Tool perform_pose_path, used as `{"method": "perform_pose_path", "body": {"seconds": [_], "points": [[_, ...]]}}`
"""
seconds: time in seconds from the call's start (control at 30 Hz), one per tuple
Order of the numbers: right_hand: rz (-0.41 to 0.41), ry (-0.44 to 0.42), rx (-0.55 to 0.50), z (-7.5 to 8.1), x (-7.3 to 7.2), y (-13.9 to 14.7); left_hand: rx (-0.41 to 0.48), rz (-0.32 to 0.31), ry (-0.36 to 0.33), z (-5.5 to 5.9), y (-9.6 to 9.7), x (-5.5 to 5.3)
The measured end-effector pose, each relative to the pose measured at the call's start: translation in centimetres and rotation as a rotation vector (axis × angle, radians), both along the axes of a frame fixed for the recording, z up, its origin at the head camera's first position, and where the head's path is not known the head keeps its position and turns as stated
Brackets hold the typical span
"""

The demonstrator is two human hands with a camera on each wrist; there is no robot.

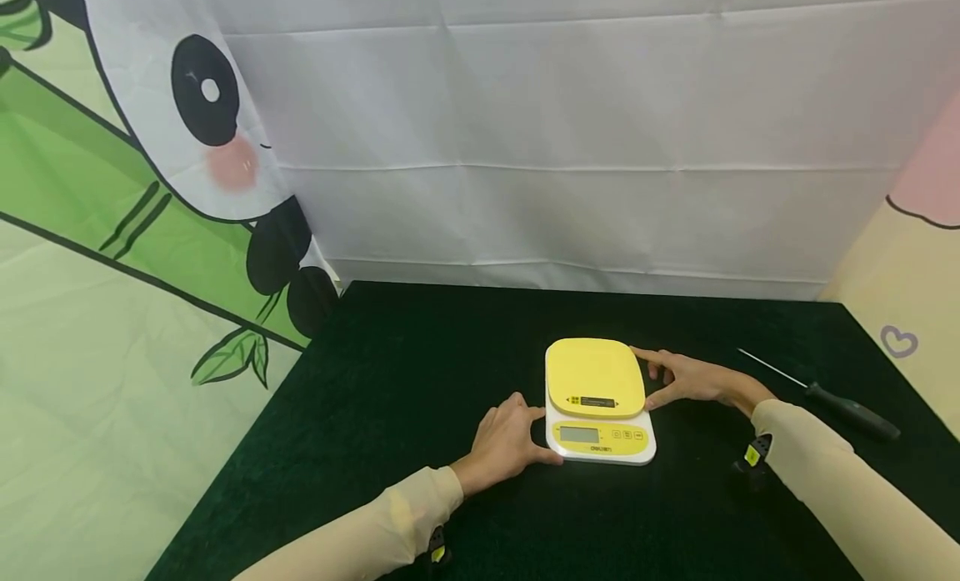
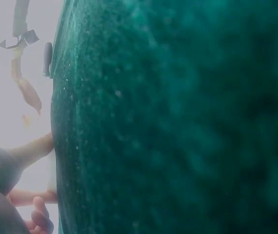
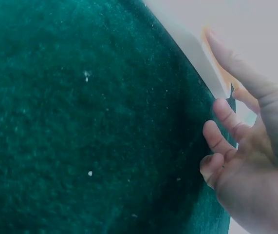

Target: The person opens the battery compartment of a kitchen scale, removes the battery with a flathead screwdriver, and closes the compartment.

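A kitchen scale (image 1: 601,438) with a yellow weighing plate and white body lies flat on a dark green table. At its lower left corner my left hand (image 1: 504,441) touches it, index finger on the left side and thumb on the front edge. My right hand (image 1: 693,378) touches the right side, its index finger by the far corner and its thumb lower down. In the right wrist view, the thumb (image 3: 236,63) lies straight along the scale's side (image 3: 192,44), while the other fingers bend loosely. Glare hides the scale in the left wrist view.
To the right, a screwdriver (image 1: 851,410) with a dark handle lies partly behind the right forearm. The dark green table (image 1: 420,356) ends at a white cloth backdrop (image 1: 525,147). Printed cloth with a panda (image 1: 217,172) hangs at the left.
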State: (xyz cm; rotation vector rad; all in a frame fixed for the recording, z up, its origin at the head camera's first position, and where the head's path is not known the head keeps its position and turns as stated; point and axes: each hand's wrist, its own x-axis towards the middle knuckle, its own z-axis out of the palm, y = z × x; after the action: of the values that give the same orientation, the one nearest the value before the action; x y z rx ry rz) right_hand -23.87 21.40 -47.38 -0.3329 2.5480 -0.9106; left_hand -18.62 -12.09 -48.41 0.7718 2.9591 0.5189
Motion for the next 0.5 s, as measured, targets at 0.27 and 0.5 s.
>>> {"method": "perform_pose_path", "body": {"seconds": [0.27,0.5], "points": [[-0.006,0.005,-0.026,-0.3,0.2,0.2,-0.007,0.008,-0.010,0.2,0.1,0.1],[-0.017,0.030,-0.021,0.1,1.2,0.2,-0.054,0.040,-0.123,0.8,-0.8,-0.8]]}}
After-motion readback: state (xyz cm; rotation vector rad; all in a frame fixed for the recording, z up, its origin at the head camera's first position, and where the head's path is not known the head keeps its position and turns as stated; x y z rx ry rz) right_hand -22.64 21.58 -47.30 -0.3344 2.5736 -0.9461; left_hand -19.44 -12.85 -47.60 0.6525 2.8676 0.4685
